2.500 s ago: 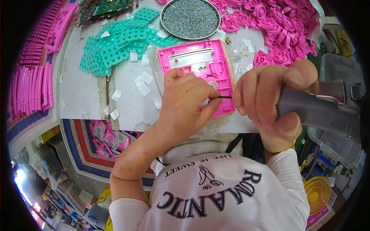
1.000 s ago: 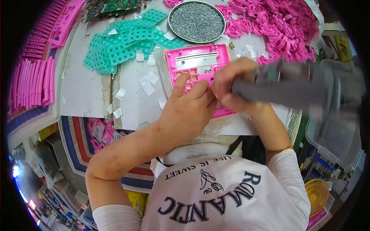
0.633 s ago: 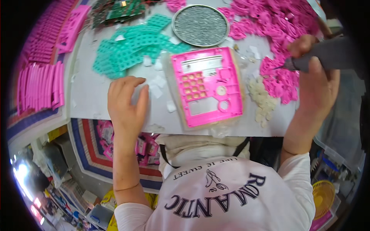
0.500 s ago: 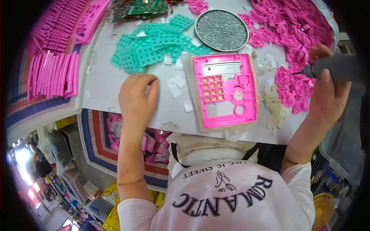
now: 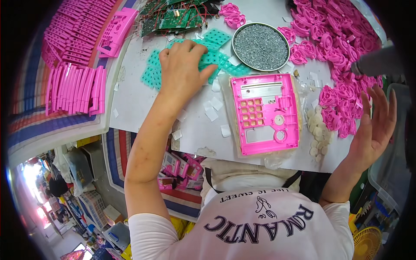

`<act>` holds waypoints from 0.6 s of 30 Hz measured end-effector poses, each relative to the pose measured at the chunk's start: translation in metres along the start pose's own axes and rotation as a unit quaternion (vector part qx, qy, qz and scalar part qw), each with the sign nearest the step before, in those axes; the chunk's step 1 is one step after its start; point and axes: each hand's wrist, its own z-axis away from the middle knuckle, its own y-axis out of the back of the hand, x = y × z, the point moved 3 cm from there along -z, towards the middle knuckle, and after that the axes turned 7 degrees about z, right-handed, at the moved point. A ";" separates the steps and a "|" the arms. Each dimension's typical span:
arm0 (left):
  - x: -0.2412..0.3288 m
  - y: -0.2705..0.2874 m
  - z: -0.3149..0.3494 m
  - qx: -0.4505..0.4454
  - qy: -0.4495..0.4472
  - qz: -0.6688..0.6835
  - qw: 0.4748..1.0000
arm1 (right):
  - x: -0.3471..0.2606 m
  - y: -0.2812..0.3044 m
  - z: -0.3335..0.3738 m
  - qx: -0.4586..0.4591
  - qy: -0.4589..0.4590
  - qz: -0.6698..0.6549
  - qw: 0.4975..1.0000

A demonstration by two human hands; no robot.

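Note:
My left hand (image 5: 184, 67) reaches over the pile of teal rubber keypads (image 5: 151, 71), thumb apart from the fingers; its fingertips touch or hover just over the pads. My right hand (image 5: 376, 123) is raised at the right with its fingers spread and nothing in it. Just beyond it hangs a dark grey electric screwdriver (image 5: 375, 62), apart from the hand. In front of me lies a pink plastic casing (image 5: 265, 113), inner side up, on a wrapped pad. It has a grid of square key holes and a round opening.
A round tin of small screws (image 5: 261, 47) stands behind the casing. Pink ring-shaped parts (image 5: 329, 34) heap at the right, beside pale round discs (image 5: 318, 134). Green circuit boards (image 5: 175, 17) with wires lie at the back. Pink panels (image 5: 76, 89) are stacked at the left.
My left hand has moved forward from the table's near part onto the teal keypads. My right hand has let go of the electric screwdriver and dropped lower.

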 end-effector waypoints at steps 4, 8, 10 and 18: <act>-0.027 0.001 -0.004 0.031 0.119 0.190 0.974 | -0.005 -0.003 0.005 -0.017 -0.006 -0.002 1.000; -0.039 0.034 0.005 0.090 0.288 0.427 0.853 | -0.004 -0.003 0.015 -0.021 0.001 -0.023 1.000; -0.031 0.046 0.013 0.102 0.301 0.505 0.802 | -0.010 -0.016 0.022 -0.032 0.012 -0.034 0.999; 0.058 0.042 0.053 0.027 0.329 0.758 0.563 | -0.065 -0.110 0.004 -0.223 0.225 0.047 0.948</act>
